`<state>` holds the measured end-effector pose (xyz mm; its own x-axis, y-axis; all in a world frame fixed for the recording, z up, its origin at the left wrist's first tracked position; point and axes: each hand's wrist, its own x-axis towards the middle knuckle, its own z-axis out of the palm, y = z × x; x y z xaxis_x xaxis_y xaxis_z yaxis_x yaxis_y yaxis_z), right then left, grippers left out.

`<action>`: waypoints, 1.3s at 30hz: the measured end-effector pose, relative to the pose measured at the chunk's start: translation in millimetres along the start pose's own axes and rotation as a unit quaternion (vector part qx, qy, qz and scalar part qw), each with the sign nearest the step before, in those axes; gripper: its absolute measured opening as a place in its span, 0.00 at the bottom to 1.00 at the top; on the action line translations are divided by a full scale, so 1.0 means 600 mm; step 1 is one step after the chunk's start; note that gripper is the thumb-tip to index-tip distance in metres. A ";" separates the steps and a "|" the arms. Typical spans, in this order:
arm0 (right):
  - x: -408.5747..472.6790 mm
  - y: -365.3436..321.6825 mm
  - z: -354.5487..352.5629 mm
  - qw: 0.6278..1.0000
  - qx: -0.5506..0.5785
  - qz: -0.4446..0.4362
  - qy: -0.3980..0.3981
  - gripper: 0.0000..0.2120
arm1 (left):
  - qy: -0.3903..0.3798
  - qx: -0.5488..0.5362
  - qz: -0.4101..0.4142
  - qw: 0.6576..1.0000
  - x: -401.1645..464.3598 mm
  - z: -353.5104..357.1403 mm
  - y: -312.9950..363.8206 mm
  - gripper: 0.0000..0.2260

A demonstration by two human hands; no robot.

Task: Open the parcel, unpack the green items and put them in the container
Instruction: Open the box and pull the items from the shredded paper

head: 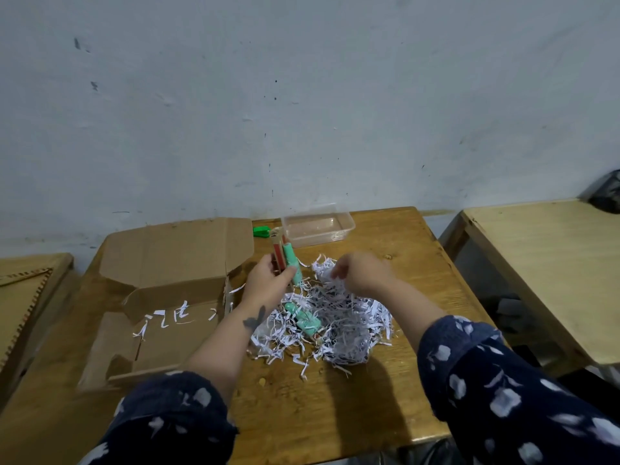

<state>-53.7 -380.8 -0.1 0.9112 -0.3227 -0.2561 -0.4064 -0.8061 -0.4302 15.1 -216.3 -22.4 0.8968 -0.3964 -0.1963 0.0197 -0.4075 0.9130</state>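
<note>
The opened cardboard parcel (174,290) lies at the table's left with its flaps spread. A heap of white shredded paper (339,323) covers the table's middle, and a mint-green item (303,318) lies in it. My left hand (268,280) grips a mint-green tube (291,261) together with a red-and-tan stick-like item (277,251), held upright above the shreds. My right hand (360,273) has its fingers pinched in the shreds at the heap's far side. A clear plastic container (317,226) stands empty near the table's far edge. A bright green object (261,231) lies left of it.
The wooden table (335,397) stands against a pale wall. A second table (543,263) is to the right with a gap between. A woven-edged surface (27,290) sits at the left. Loose paper strips lie inside the parcel.
</note>
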 end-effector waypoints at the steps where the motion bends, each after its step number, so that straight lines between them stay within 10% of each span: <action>1: 0.001 -0.007 -0.006 0.998 0.018 0.000 0.057 0.13 | -0.002 -0.010 0.005 1.000 -0.003 -0.001 0.005 0.17; 4: 0.003 -0.037 -0.023 0.976 0.095 -0.035 0.194 0.14 | -0.018 -0.036 0.021 0.999 -0.010 0.002 0.017 0.17; 8: -0.003 -0.068 -0.031 0.975 0.217 -0.026 0.034 0.20 | -0.073 -0.029 0.035 0.996 -0.015 0.023 0.028 0.17; 15: 0.013 -0.010 -0.043 0.892 0.417 0.087 0.152 0.14 | -0.080 0.120 0.076 0.987 -0.006 0.062 0.005 0.19; 26: -0.002 0.206 0.014 0.935 0.067 0.324 0.129 0.10 | -0.085 0.336 0.184 0.920 -0.002 0.089 -0.054 0.14; 34: -0.006 0.195 0.008 0.949 -0.009 0.268 0.165 0.20 | -0.055 0.313 0.203 0.926 -0.014 0.079 -0.059 0.12; 39: -0.019 0.093 0.021 0.976 -0.022 0.086 0.199 0.16 | -0.040 0.321 0.173 0.930 -0.024 0.050 -0.067 0.15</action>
<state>-87.7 -416.0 -32.0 0.7874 -0.6152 0.0389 -0.5604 -0.7407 -0.3706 -11.7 -218.9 -67.3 0.7641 -0.6447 0.0204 -0.5548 -0.6408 0.5306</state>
